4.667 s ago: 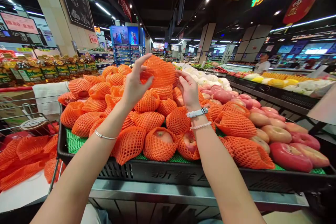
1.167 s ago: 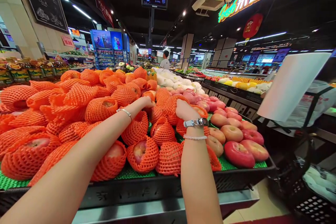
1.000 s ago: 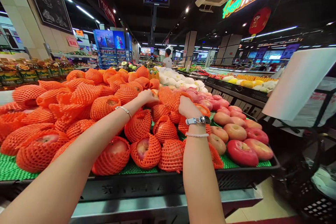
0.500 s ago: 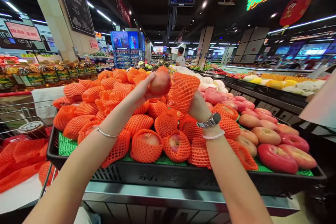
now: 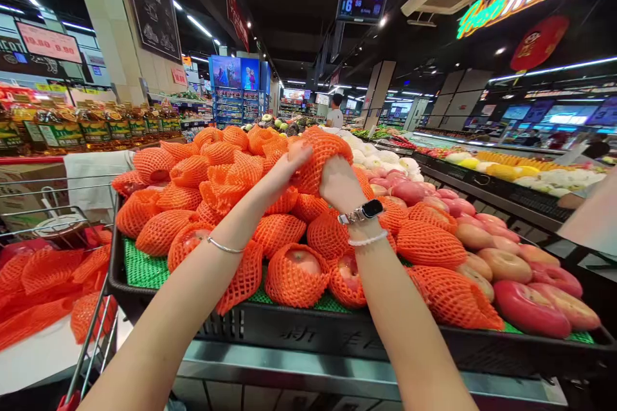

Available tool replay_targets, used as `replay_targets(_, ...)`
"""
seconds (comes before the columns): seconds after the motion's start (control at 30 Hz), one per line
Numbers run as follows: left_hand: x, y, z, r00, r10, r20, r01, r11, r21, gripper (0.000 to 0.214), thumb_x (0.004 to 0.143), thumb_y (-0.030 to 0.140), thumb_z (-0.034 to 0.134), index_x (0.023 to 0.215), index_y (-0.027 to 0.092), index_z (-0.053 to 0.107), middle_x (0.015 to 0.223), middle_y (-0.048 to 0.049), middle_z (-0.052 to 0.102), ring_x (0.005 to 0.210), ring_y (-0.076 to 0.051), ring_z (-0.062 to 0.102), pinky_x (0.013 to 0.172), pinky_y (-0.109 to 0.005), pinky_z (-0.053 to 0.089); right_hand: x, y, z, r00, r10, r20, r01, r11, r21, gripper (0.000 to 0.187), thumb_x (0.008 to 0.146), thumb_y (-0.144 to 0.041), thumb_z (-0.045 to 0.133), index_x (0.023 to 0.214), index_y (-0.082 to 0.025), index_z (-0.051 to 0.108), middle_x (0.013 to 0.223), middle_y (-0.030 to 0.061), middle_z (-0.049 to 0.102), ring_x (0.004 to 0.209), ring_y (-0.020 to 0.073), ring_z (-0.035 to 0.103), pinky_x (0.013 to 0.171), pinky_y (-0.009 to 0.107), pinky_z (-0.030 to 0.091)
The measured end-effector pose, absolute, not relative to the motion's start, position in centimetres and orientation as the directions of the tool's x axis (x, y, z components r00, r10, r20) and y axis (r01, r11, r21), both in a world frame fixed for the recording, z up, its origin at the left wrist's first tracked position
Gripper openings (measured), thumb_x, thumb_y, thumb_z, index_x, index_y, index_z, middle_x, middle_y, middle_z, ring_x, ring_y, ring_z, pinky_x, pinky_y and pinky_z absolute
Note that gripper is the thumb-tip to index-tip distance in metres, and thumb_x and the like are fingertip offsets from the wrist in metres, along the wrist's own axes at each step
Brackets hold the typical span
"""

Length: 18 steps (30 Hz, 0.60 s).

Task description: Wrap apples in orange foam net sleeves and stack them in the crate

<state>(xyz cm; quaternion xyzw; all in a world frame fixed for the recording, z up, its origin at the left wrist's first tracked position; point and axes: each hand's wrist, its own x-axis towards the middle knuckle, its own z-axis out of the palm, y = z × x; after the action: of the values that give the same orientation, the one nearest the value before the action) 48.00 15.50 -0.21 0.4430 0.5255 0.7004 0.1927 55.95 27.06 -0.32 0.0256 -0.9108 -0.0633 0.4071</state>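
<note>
Nearest me, my two forearms run up and away over the black crate [image 5: 337, 334] that fronts the display. The crate holds a green mat and a heap of apples in orange foam nets [image 5: 295, 275]; to the right the bare apples [image 5: 527, 308] lie unwrapped in rows.

Further in, at the crest of the heap, my hands meet. The left hand [image 5: 289, 166] comes in from the left with its fingers curled against an apple [image 5: 295, 153], only a sliver of which shows pinkish between fingers and mesh. The right hand [image 5: 340, 183], with a watch at the wrist, is closed on the orange foam net [image 5: 324, 153], which bulges up and to the left over that apple. So the fruit sits straight ahead, held above the pile rather than resting in it, and the net's open end seems to face the left hand; I cannot tell how far the apple is inside. The hands are close together, nearly touching.

Beyond, another person [image 5: 334, 114] stands far down the aisle.
</note>
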Motion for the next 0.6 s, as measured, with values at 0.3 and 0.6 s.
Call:
replay_targets(0.3,47.3,16.1,-0.6,-0.615,0.718,0.325,0.028,-0.393,0.919,0.046,0.078,0.06,0.063,0.1,0.021,0.063,0.099,-0.0082,0.071,0.106,-0.027,0.064,0.075,-0.031,0.056,58.1,30.4,-0.7,-0.536,0.009,0.844,-0.352,0.906,-0.233,0.017,0.079,-0.02,0.054,0.084,-0.017,0.069,0.081,0.0047,0.071,0.078,0.0196,0.064,0.076,0.037,0.053)
replay_targets(0.6,46.4,15.8,-0.6,-0.627,0.725,0.284,-0.075,-0.419,0.905,0.051,0.08,0.07,0.054,0.098,0.023,0.061,0.093,-0.0095,0.069,0.103,-0.027,0.065,0.072,-0.033,0.058,58.0,30.2,-1.3,-0.387,0.163,0.908,-0.236,0.934,-0.269,0.022,0.072,-0.013,0.056,0.09,-0.018,0.067,0.085,0.0056,0.07,0.076,0.0204,0.065,0.075,0.041,0.055)
